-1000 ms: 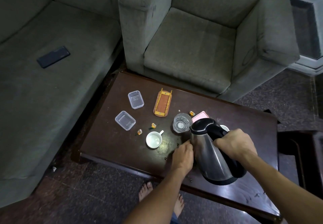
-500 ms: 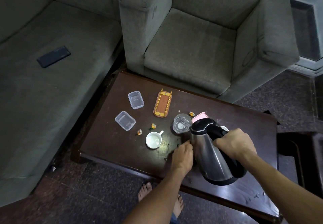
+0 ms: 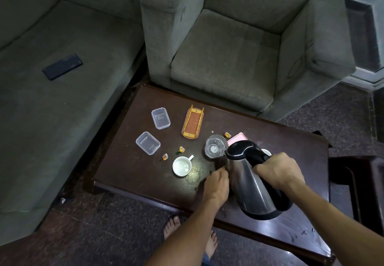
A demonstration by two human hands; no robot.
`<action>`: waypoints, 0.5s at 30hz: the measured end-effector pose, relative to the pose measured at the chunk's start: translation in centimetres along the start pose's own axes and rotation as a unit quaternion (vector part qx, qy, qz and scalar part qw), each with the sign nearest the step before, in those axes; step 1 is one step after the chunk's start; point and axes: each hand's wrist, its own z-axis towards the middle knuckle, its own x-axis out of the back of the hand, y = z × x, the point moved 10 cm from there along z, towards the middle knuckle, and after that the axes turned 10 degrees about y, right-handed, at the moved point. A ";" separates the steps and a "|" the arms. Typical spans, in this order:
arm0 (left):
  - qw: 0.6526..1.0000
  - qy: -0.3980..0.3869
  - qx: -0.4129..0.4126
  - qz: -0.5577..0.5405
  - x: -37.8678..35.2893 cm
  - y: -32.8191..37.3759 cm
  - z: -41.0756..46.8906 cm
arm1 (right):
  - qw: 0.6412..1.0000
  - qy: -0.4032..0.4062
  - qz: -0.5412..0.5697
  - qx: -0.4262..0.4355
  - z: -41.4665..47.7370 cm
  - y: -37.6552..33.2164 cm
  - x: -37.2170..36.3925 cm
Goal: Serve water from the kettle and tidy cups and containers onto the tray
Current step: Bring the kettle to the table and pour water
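Observation:
A steel kettle (image 3: 252,188) with a black lid and handle is tilted towards a clear glass (image 3: 215,149), its spout at the glass rim. My right hand (image 3: 276,171) grips the black handle. My left hand (image 3: 216,184) rests with curled fingers against the kettle's left side. A white cup (image 3: 182,166) stands left of my hands. Two clear plastic containers (image 3: 160,118) (image 3: 148,143) lie further left. A small orange-brown tray (image 3: 192,125) with yellow rails lies behind the glass. Another white cup (image 3: 267,152) peeks out behind the kettle.
All stands on a dark wooden table (image 3: 133,168). Wrapped sweets (image 3: 182,149) (image 3: 165,156) (image 3: 227,134) and a pink item (image 3: 236,138) lie on it. A grey armchair (image 3: 228,58) is behind, a sofa with a dark phone (image 3: 62,66) at left. A bare foot (image 3: 171,227) shows below.
Almost nothing has changed: both hands keep the kettle tilted at the glass, and the view has shifted only slightly.

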 end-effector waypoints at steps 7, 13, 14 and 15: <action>1.000 0.002 0.002 -0.007 -0.4 -0.7 0.6 | 1.000 -0.005 0.000 0.000 0.1 0.0 -0.1; 1.000 -0.001 -0.002 -0.017 -0.7 -0.7 0.8 | 1.000 -0.004 0.000 0.003 0.1 -0.2 0.0; 1.000 -0.003 -0.002 -0.019 -0.8 -0.7 0.9 | 1.000 -0.006 0.000 0.003 0.1 -0.2 0.0; 1.000 -0.003 -0.002 -0.018 -0.8 -0.7 0.9 | 1.000 -0.007 -0.001 0.003 0.1 -0.2 0.1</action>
